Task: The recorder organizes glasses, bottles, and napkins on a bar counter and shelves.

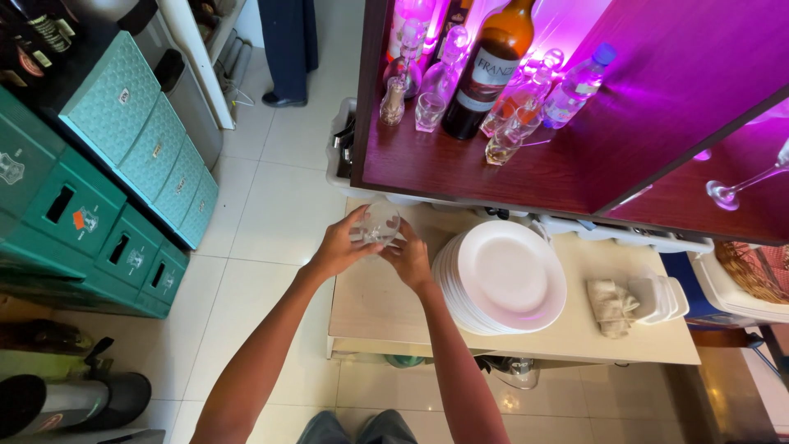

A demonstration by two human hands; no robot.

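Over the cream shelf (386, 316), your left hand (337, 247) and right hand (408, 256) both grip a clear glass tumbler (380, 224); slack fingers could drop it onto the stacked white plates (505, 275).

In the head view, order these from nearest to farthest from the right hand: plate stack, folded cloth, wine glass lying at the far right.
1. plate stack, just right of the right hand.
2. folded cloth, beyond the plates.
3. wine glass, on the shelf, far right.

A clear drinking glass (380, 224) is being held tilted above the desk (370, 304), gripped from both sides, at about ten o'clock from the stack of white plates (505, 275).
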